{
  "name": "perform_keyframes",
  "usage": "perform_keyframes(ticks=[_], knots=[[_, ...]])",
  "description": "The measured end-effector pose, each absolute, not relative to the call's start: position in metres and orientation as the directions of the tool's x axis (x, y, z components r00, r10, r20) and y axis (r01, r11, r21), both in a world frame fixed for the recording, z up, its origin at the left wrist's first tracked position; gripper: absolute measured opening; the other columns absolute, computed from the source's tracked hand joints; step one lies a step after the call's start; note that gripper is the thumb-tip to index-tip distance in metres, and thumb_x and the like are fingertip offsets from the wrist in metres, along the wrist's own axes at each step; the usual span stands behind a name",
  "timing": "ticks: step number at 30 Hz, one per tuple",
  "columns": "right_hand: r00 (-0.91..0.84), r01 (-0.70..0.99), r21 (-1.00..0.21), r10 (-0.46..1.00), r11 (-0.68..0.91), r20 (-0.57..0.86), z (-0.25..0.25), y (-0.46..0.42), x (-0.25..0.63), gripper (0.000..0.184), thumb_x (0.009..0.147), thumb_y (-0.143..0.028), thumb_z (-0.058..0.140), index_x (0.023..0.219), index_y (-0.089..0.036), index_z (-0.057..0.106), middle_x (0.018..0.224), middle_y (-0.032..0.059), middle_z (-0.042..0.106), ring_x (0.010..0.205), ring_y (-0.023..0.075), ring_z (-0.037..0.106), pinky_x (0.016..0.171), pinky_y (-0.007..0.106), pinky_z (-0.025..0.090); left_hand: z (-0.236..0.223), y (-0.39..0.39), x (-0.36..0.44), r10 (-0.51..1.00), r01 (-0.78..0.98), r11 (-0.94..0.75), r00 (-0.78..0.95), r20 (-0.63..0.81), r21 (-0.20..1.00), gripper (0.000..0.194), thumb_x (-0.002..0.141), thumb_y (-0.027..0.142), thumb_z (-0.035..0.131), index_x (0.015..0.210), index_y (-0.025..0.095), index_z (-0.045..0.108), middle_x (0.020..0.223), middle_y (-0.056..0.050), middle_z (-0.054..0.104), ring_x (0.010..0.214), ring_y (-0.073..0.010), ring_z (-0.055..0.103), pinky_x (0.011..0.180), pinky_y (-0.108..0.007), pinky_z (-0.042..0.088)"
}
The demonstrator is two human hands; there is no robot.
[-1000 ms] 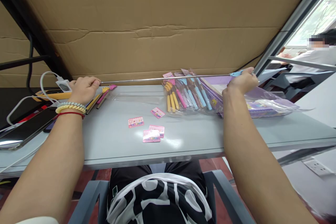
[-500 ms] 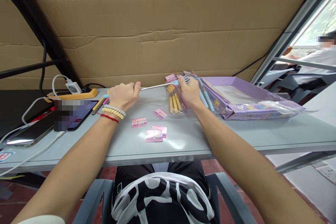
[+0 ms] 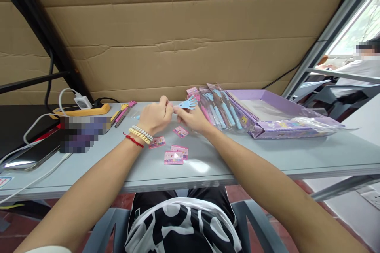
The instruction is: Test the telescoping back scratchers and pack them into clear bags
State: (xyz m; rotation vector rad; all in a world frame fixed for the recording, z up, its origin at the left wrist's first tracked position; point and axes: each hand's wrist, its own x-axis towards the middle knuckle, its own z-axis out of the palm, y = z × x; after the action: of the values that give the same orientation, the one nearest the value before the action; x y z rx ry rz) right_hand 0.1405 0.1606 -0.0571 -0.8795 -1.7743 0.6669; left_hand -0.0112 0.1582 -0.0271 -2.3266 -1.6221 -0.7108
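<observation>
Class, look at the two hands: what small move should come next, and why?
Probably lay the blue scratcher beside the yellow scratcher and pink scratcher. Those two already lie together on the desk, beyond the left hand, while the right hand is close against it, near the blue head.

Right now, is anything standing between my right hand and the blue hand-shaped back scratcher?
Nothing visible: your right hand is directly on the blue hand-shaped back scratcher, near its head. Your left hand is closed close beside it, and the pink cards lie nearer the desk's front edge.
</observation>
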Motion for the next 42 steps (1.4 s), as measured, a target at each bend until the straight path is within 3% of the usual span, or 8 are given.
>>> perform_keyframes(ticks=[3,8,14,21,25,31,37,42], knots=[[-0.372,0.130,-0.851,0.820,0.510,0.435,-0.065,0.161,0.132,0.065,0.081,-0.077,0.033,0.056,-0.019,0.051,0.045,0.0006,0.052,0.035,0.0098,0.042,0.039,0.026,0.033,-0.026,0.156,-0.009,0.788,0.883,-0.448,0.315,0.529,0.142,0.032,0.093,0.030,0.024,0.109,0.015,0.049,0.075,-0.009,0.068,0.072,-0.0270,0.066,0.060,-0.033,0.040],[-0.280,-0.045,-0.907,0.866,0.419,0.414,-0.068,0.168,0.127,0.060,0.076,-0.078,0.042,0.063,-0.020,0.046,0.051,-0.0016,0.055,0.031,0.0076,0.042,0.033,0.023,0.029,-0.032,0.158,-0.010,0.724,0.799,-0.571,0.380,0.575,0.191,0.036,0.090,0.028,0.029,0.122,0.013,0.040,0.086,-0.009,0.068,0.074,-0.0247,0.065,0.064,-0.033,0.043],[-0.222,0.054,-0.880,0.865,0.471,0.449,-0.070,0.171,0.130,0.059,0.079,-0.074,0.044,0.057,-0.020,0.044,0.037,-0.0046,0.042,0.031,0.0067,0.038,0.035,0.022,0.027,-0.043,0.168,-0.008,0.640,0.664,-0.705,0.445,0.627,0.249,0.048,0.086,0.025,0.031,0.132,0.012,0.030,0.092,-0.010,0.064,0.078,-0.0233,0.062,0.072,-0.037,0.048],[0.143,0.001,-0.842,0.833,0.539,0.534,-0.057,0.176,0.140,0.052,0.079,-0.072,0.046,0.076,-0.019,0.049,0.050,-0.0057,0.048,0.040,0.0070,0.041,0.041,0.021,0.032,-0.059,0.182,-0.005,0.578,0.521,-0.797,0.513,0.634,0.305,0.055,0.083,0.026,0.040,0.135,0.015,0.027,0.118,-0.014,0.056,0.105,-0.0229,0.058,0.090,-0.040,0.046],[0.366,0.073,-0.826,0.755,0.559,0.544,-0.045,0.181,0.158,0.050,0.083,-0.070,0.042,0.072,-0.021,0.043,0.050,-0.0067,0.042,0.043,0.0068,0.039,0.044,0.021,0.033,-0.059,0.188,-0.009,0.630,0.595,-0.757,0.558,0.540,0.270,0.054,0.084,0.033,0.041,0.134,0.012,0.034,0.128,-0.017,0.052,0.117,-0.0270,0.052,0.101,-0.045,0.040],[0.437,0.124,-0.831,0.722,0.542,0.536,-0.038,0.183,0.170,0.052,0.085,-0.072,0.033,0.068,-0.023,0.035,0.050,-0.0063,0.040,0.043,0.0080,0.039,0.045,0.022,0.035,-0.057,0.193,-0.017,0.671,0.663,-0.731,0.653,0.352,0.162,0.057,0.087,0.046,0.038,0.135,0.015,0.041,0.142,-0.012,0.045,0.132,-0.0263,0.040,0.110,-0.045,0.029],[0.309,0.229,-0.838,0.780,0.495,0.544,-0.038,0.178,0.169,0.052,0.085,-0.070,0.035,0.067,-0.022,0.039,0.048,-0.0053,0.039,0.043,0.0090,0.036,0.045,0.023,0.030,-0.063,0.199,-0.019,0.771,0.767,-0.637,0.631,0.090,0.077,0.070,0.086,0.054,0.034,0.142,0.011,0.035,0.152,-0.017,0.031,0.142,-0.0282,0.025,0.115,-0.045,0.020],[0.089,0.584,-0.627,0.728,0.515,0.680,-0.052,0.171,0.161,0.042,0.091,-0.050,0.041,0.062,-0.019,0.041,0.055,-0.0032,0.040,0.054,0.0091,0.036,0.055,0.024,0.027,-0.066,0.199,-0.018,0.807,0.815,-0.570,0.579,-0.114,0.104,0.081,0.087,0.066,0.021,0.148,0.013,0.027,0.157,-0.016,0.019,0.146,-0.0281,0.015,0.116,-0.045,0.014]])
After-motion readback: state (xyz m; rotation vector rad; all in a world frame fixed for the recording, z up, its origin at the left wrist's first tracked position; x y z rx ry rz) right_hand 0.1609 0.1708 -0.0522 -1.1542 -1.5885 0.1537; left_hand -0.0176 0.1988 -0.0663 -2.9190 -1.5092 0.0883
